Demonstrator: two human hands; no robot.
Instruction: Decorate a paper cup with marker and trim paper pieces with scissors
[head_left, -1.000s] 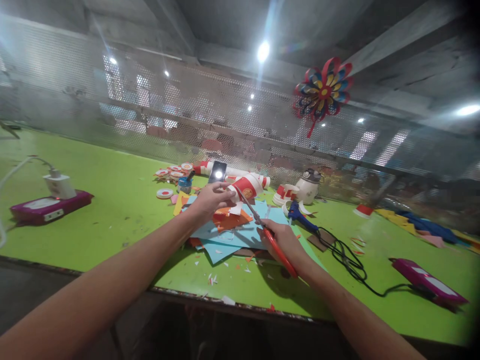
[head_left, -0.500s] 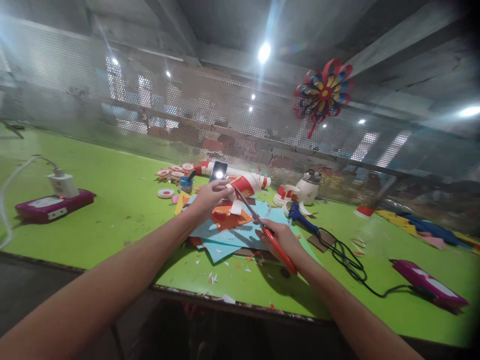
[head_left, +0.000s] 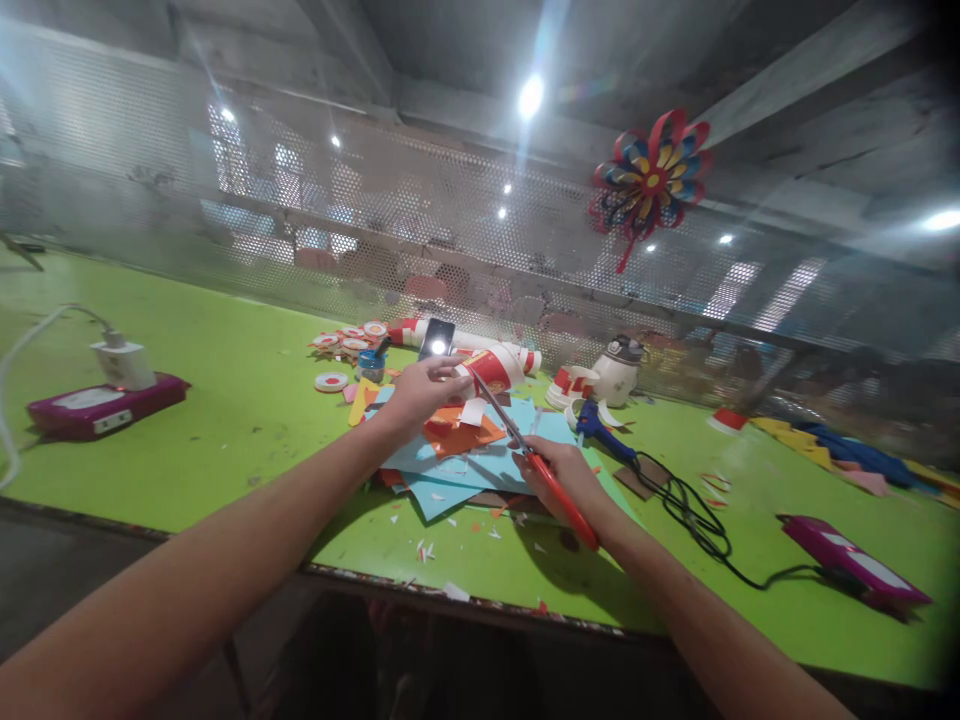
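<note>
My left hand (head_left: 421,392) is closed on a red and white paper cup (head_left: 496,370), which lies tilted on its side above the paper pile. In my right hand (head_left: 561,470) are red-handled scissors (head_left: 555,485), their blades reaching up to the cup's edge near my left fingers. How far the blades part cannot be made out. Beneath both hands lie light blue paper sheets (head_left: 435,495) and orange paper pieces (head_left: 457,430). A small white flap (head_left: 472,412) hangs below the cup.
A blue glue gun (head_left: 604,435) with a black cable lies right of my hands. Behind stand a phone (head_left: 436,340), a glue jar (head_left: 370,364), cut cups (head_left: 574,385) and a white jug (head_left: 619,370). Purple power strips (head_left: 109,408) sit at both sides. Paper scraps litter the front edge.
Both hands stay almost in place with the cup and scissors. The view has shifted very slightly; little else differs.
</note>
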